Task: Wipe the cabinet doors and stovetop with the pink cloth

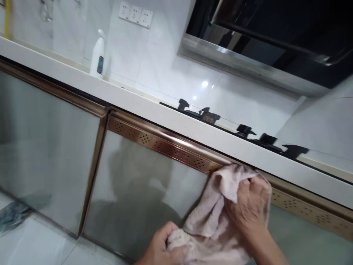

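Observation:
A pale pink cloth (209, 217) hangs between my two hands in front of the cabinet. My right hand (249, 202) presses a bunched part of it against the bronze perforated trim (165, 147) just below the counter edge, its fingers closed into the fabric. Lower down and to the left, my left hand (168, 244) grips another fold of the same cloth, thumb on top. Behind the cloth, the glossy greyish-green cabinet door (132, 191) carries a dark reflection. The cloth hides part of the trim and of the door.
A white countertop (193, 129) runs across above the cabinets. On it stand a white bottle (97, 55) and a gas hob with black pan supports (244, 130). A dark range hood (270, 40) juts out at upper right. Some dark crumpled material (13, 217) lies on the tiled floor at left.

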`<state>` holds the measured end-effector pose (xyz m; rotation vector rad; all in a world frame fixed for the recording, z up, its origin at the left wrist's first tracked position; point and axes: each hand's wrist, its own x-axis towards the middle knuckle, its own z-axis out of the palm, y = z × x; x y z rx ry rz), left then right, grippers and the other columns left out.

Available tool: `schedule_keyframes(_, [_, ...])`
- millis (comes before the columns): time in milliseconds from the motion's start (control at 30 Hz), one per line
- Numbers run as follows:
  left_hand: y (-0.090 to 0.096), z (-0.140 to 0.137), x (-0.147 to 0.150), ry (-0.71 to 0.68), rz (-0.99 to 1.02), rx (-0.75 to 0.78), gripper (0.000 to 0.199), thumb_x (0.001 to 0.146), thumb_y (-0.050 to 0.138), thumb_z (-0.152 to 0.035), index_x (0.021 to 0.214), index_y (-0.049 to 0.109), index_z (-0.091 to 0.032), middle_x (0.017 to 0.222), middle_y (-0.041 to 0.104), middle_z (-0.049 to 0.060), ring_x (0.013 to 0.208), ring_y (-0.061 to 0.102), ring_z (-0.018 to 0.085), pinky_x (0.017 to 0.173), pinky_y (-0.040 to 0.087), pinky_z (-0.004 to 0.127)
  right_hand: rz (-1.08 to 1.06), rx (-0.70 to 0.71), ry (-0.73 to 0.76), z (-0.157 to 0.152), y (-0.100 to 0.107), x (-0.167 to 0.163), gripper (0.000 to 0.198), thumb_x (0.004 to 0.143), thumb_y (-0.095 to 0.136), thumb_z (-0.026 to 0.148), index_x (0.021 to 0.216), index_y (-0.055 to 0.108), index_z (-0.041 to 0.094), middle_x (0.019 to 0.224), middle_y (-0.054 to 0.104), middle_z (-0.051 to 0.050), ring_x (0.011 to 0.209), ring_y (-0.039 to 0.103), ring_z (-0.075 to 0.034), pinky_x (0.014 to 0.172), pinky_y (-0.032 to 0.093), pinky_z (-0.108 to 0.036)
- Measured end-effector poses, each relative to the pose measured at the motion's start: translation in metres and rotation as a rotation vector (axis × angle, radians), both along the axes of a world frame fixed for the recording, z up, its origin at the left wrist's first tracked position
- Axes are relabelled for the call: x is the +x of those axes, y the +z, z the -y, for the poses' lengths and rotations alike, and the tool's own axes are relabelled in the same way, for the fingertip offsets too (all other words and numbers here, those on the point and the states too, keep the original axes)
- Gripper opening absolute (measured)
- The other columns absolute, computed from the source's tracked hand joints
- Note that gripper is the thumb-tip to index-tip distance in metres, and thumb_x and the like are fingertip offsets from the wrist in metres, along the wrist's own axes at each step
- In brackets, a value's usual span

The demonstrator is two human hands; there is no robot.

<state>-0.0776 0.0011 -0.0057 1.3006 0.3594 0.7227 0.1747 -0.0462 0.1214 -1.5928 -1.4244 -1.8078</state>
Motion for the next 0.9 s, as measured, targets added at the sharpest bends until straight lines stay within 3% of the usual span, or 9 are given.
schedule_keyframes(67, [0.000, -0.004, -0.004, 0.022, -0.001, -0.014, 0.028, 0.065, 0.070, -0.035, 0.075, 0.049, -0.019, 0.065, 0.041, -0.006, 0.062, 0.035, 0.009, 0.059, 0.033, 0.021, -0.052, 0.020, 0.021, -0.008, -0.006, -0.009, 0.041, 0.088, 0.045, 0.035, 0.114, 0.054, 0.005, 0.117, 0.046, -0.025, 0.116, 0.041, -0.038, 0.095, 0.043, -0.057])
schedule_keyframes(167, [0.007, -0.021, -0.016, 0.191, 0.070, -0.085, 0.030, 0.068, 0.070, -0.039, 0.080, 0.052, -0.018, 0.069, 0.048, -0.005, 0.065, 0.041, 0.010, 0.061, 0.037, 0.021, -0.068, -0.027, 0.066, -0.037, -0.011, -0.041, 0.041, 0.087, 0.044, 0.029, 0.117, 0.053, 0.002, 0.121, 0.044, -0.027, 0.124, 0.038, -0.040, 0.099, 0.040, -0.060])
schedule_keyframes(300, [0.021, -0.049, -0.038, 0.480, 0.184, -0.178, 0.034, 0.074, 0.069, -0.045, 0.090, 0.055, -0.018, 0.077, 0.058, -0.002, 0.070, 0.051, 0.012, 0.066, 0.044, 0.023, 0.028, -0.089, 0.133, -0.092, -0.005, -0.106, 0.038, 0.089, 0.042, 0.026, 0.117, 0.054, 0.003, 0.123, 0.046, -0.026, 0.128, 0.037, -0.039, 0.103, 0.041, -0.055])
schedule_keyframes(400, [0.027, -0.071, -0.052, 0.635, 0.288, -0.187, 0.035, 0.078, 0.070, -0.046, 0.094, 0.057, -0.018, 0.082, 0.062, 0.000, 0.072, 0.056, 0.012, 0.069, 0.048, 0.024, 0.109, -0.124, 0.241, -0.136, 0.005, -0.161, 0.038, 0.090, 0.041, 0.024, 0.119, 0.055, 0.003, 0.125, 0.047, -0.024, 0.130, 0.036, -0.038, 0.106, 0.039, -0.054])
schedule_keyframes(533, [0.029, -0.101, -0.069, 0.821, 0.450, -0.225, 0.037, 0.078, 0.071, -0.043, 0.102, 0.055, -0.020, 0.088, 0.066, 0.000, 0.078, 0.062, 0.014, 0.074, 0.052, 0.026, 0.122, -0.270, 0.391, -0.187, 0.020, -0.226, 0.046, 0.090, 0.044, 0.024, 0.128, 0.051, -0.001, 0.134, 0.044, -0.025, 0.135, 0.032, -0.039, 0.113, 0.032, -0.056])
schedule_keyframes(700, [0.036, -0.120, -0.088, 0.872, 0.610, -0.291, 0.036, 0.077, 0.071, -0.041, 0.101, 0.055, -0.020, 0.089, 0.067, 0.000, 0.078, 0.064, 0.014, 0.073, 0.053, 0.027, 0.114, -0.395, 0.459, -0.224, 0.035, -0.277, 0.048, 0.094, 0.040, 0.017, 0.138, 0.043, -0.002, 0.144, 0.039, -0.026, 0.139, 0.031, -0.034, 0.119, 0.027, -0.053])
schedule_keyframes(900, [0.041, -0.119, -0.091, 0.879, 0.639, -0.241, 0.033, 0.077, 0.070, -0.041, 0.100, 0.058, -0.019, 0.086, 0.068, 0.001, 0.080, 0.066, 0.016, 0.076, 0.054, 0.030, 0.106, -0.482, 0.561, -0.226, 0.034, -0.274, 0.040, 0.097, 0.038, 0.016, 0.133, 0.049, 0.005, 0.150, 0.036, -0.023, 0.146, 0.024, -0.033, 0.122, 0.023, -0.053])
